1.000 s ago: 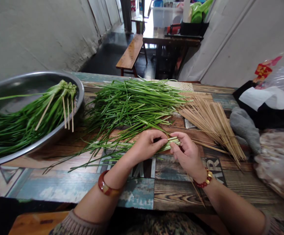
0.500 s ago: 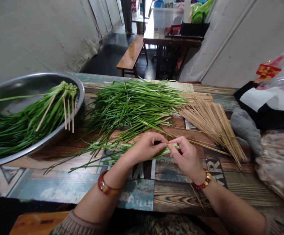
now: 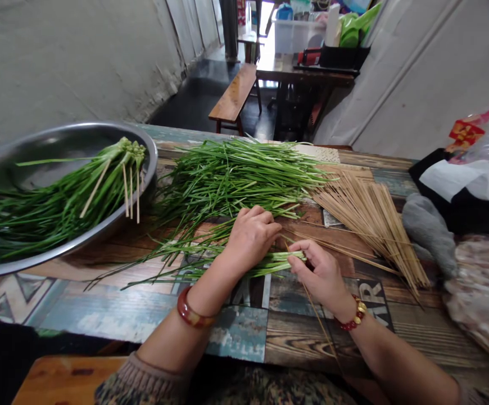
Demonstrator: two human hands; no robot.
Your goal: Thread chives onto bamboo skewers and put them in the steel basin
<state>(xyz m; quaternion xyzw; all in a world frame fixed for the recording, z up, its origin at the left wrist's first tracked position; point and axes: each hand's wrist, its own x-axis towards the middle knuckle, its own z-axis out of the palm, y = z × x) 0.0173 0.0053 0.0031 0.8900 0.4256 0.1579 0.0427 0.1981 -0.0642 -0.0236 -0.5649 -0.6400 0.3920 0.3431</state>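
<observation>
- The left hand (image 3: 253, 239) lies over the small bunch of green stalks (image 3: 276, 261), back upward, wrist low and forearm slanting in from the near edge of the table (image 3: 101, 312); its fingers are bent inward with the knuckles raised, and their tips are hidden, so what they grip cannot be told.
- The right hand (image 3: 320, 275) comes from the other side, thumb and forefinger nearly closed on the pale cut ends of the bunch, the other fingers folded beneath; a bead bracelet (image 3: 356, 315) circles its wrist, a brown bangle (image 3: 191, 312) the left forearm.
- The small bunch sits at the front middle of the table; its ends are whitish green, thick and roughly side by side, pointing right, while the darker, thinner leaves fan out to the left.
- A thin stick (image 3: 318, 315) slants from the bunch, past the right hand, toward the near edge; whether it pierces the stalks is unclear.
- Behind the hands lies a loose heap of green leaves (image 3: 244, 174); a fanned pile of sticks (image 3: 371, 219) is just beside it on the right; at the left, a metal basin (image 3: 69, 140) holds skewered greens (image 3: 101, 174), with several stick ends jutting out.
</observation>
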